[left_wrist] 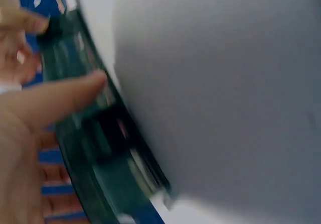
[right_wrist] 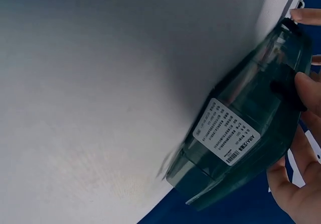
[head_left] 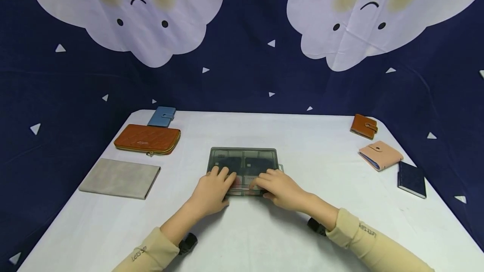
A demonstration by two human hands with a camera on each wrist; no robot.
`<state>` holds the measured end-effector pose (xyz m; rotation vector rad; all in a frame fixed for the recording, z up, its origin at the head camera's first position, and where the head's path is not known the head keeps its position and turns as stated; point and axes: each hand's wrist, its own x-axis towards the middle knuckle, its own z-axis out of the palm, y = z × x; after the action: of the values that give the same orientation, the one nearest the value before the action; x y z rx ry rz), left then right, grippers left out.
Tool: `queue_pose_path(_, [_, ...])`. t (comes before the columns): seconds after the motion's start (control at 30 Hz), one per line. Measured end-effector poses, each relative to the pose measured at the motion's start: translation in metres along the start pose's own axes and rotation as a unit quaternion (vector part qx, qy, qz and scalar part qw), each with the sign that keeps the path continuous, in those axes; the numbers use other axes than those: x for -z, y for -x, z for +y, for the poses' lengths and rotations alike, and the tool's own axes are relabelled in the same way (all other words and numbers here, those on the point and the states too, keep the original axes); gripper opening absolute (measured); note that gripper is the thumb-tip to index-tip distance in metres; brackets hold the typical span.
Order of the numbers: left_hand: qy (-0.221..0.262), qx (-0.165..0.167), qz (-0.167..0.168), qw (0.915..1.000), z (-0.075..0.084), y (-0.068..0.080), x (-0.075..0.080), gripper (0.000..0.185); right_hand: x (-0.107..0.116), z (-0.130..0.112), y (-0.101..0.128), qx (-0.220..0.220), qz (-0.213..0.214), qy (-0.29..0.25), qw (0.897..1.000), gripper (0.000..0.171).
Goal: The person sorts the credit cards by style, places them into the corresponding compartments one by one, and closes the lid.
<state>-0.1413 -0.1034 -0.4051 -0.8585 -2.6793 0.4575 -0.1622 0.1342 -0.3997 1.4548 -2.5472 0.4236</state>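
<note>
A translucent dark green plastic storage box [head_left: 247, 152] lies flat on the table in front of me, its lid down. Dark items and something reddish show dimly through the lid. My left hand [head_left: 211, 192] holds the box's near left part, fingers over the lid and thumb on the front side [left_wrist: 113, 179]. At the near right, my right hand [head_left: 283, 190] grips it too, fingers on top. In the right wrist view its thumb [right_wrist: 307, 91] presses beside a black latch [right_wrist: 288, 89] on the front, with a white printed label [right_wrist: 226, 132] nearby.
On the left lie a blue card wallet [head_left: 161, 116], a brown zip wallet [head_left: 145, 138] and a grey folder-like wallet [head_left: 120, 177]. Along the right are a brown wallet [head_left: 364, 126], a pink wallet [head_left: 381, 154] and a dark navy booklet [head_left: 411, 179]. The white table [head_left: 242, 238] meets a navy curtain [head_left: 242, 83].
</note>
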Motion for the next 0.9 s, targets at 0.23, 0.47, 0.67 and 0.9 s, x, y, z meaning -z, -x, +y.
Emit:
queue_pose_path(0.23, [-0.148,0.02,-0.004,0.9887,0.016,-0.012,-0.001,0.048,0.001,0.0,-0.001,0.007,-0.005,0.024,1.0,0.04])
queue_pose_path(0.47, [-0.077,0.04,-0.089,0.9922,0.018,-0.017,0.007,0.07,-0.001,0.001,-0.001,0.007,-0.005,0.04,0.999,0.04])
queue_pose_path(0.67, [0.087,0.011,-0.057,0.9945,-0.004,-0.009,0.008,0.059,-0.002,0.002,-0.002,0.008,-0.006,0.041,0.999,0.042])
queue_pose_path(0.9, [0.129,-0.08,0.074,0.9857,-0.029,0.004,-0.004,0.042,-0.003,0.002,0.001,-0.001,-0.01,0.021,1.0,0.047])
